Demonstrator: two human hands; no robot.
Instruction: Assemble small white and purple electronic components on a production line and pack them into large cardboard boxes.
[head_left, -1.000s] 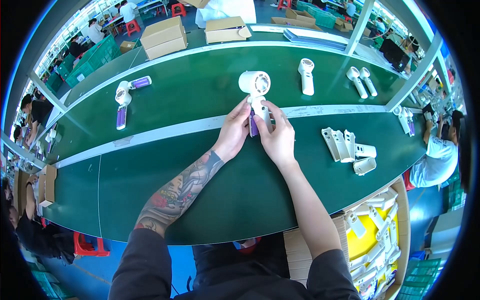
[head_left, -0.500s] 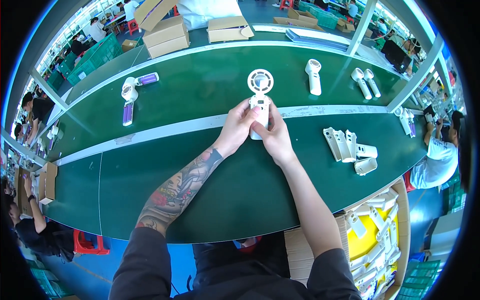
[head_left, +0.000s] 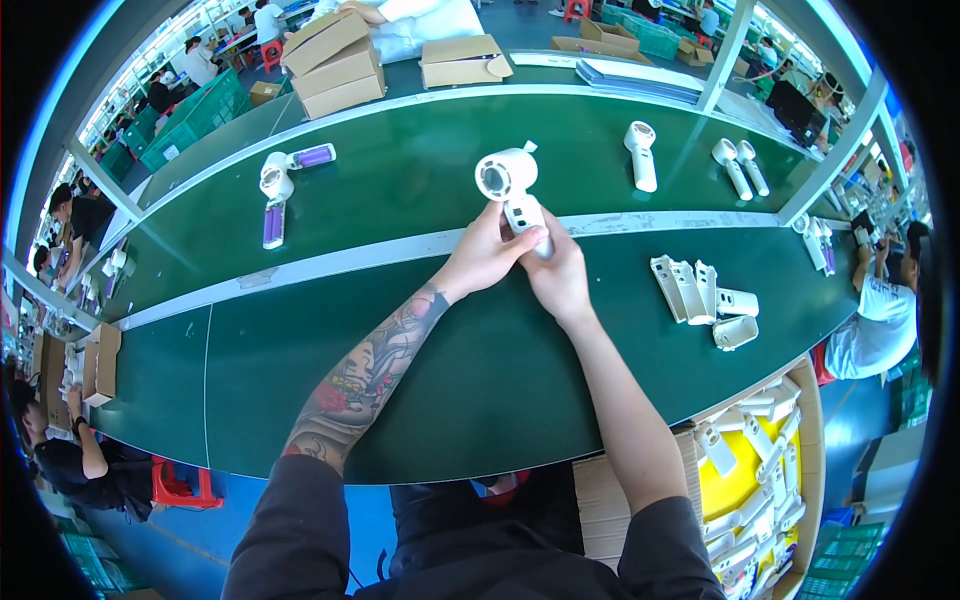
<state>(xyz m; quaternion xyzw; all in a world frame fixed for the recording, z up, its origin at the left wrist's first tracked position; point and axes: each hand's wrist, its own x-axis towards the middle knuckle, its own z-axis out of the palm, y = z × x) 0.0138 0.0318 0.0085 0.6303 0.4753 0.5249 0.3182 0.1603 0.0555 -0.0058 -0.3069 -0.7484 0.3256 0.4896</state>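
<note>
Left hand point(head_left: 487, 256) and right hand point(head_left: 556, 275) both clamp the white handheld fan point(head_left: 512, 190) by its handle above the tabletop point(head_left: 480, 370) centre. Tilted head may slip, dropping it.

The left hand point(head_left: 487, 255) and right hand point(head_left: 556, 276) hide the fan handle's point(head_left: 525, 214) lower end.

The handheld fan point(head_left: 512, 190) looks like smooth white plastic; the belt point(head_left: 400, 190), seemingly matt green.
</note>
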